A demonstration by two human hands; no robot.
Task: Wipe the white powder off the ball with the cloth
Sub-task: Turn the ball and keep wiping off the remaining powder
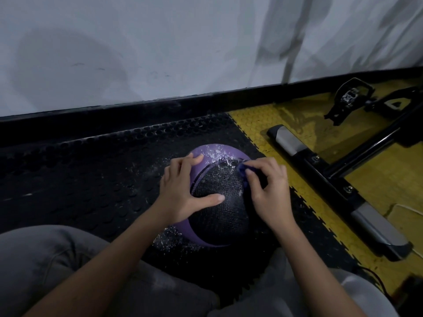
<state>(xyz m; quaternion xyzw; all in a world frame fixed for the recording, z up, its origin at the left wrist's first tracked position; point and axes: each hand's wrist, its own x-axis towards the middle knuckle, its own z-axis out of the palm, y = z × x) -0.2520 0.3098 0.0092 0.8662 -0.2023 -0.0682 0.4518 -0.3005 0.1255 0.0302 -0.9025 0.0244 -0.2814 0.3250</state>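
Pinching cloth [243,169], right hand [267,186] should sweep toward powder [219,152] at 12 o'clock on ball [219,216] while flat-fingered left hand [183,191] steadies.

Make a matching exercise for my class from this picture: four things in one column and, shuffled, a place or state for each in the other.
Column one:
1 left hand
2 right hand
3 white powder
4 yellow floor tiles

Column two:
A pinches the cloth
B lie to the right of the ball
C rests spread on the ball
D speckles the ball's top

Pairs: 1-C, 2-A, 3-D, 4-B
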